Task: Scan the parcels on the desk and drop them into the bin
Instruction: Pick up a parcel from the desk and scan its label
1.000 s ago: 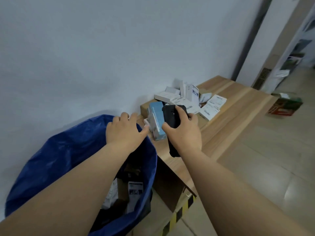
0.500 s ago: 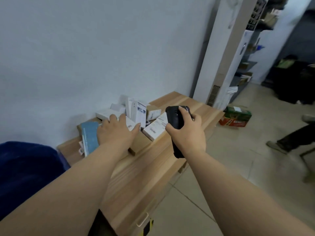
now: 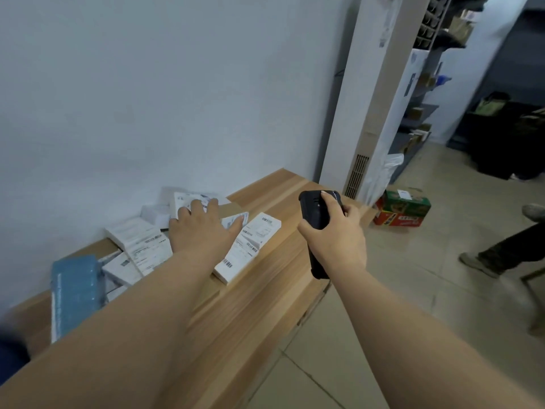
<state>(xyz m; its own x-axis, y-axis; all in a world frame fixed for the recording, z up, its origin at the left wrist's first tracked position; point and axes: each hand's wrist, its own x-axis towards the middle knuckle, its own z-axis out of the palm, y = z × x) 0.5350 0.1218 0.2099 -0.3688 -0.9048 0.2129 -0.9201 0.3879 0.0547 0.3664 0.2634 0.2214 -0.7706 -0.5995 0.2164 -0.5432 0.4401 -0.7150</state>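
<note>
Parcels (image 3: 165,231), mostly small white boxes with printed labels and one blue wrapped packet (image 3: 75,286), are heaped on the wooden desk (image 3: 265,290) against the wall, at the lower left of the frame. The step in hand is judged to be the picking of the next parcel for scanning: nothing is lifted yet. The left hand (image 3: 202,231) is spread flat over the middle of the heap, fingers nearly straight and relaxed, with the fingertips laid on or just above a white box (image 3: 188,202) at the back; actual contact cannot be told. No parcel is grasped. The right hand (image 3: 336,234) is clenched round a black handheld scanner (image 3: 314,214), held over the desk's front edge at centre frame. Next, one box would need to be gripped, lifted clear and its barcode turned toward the scanner. Only a dark blue blur at the lower left edge may be the bin.
</note>
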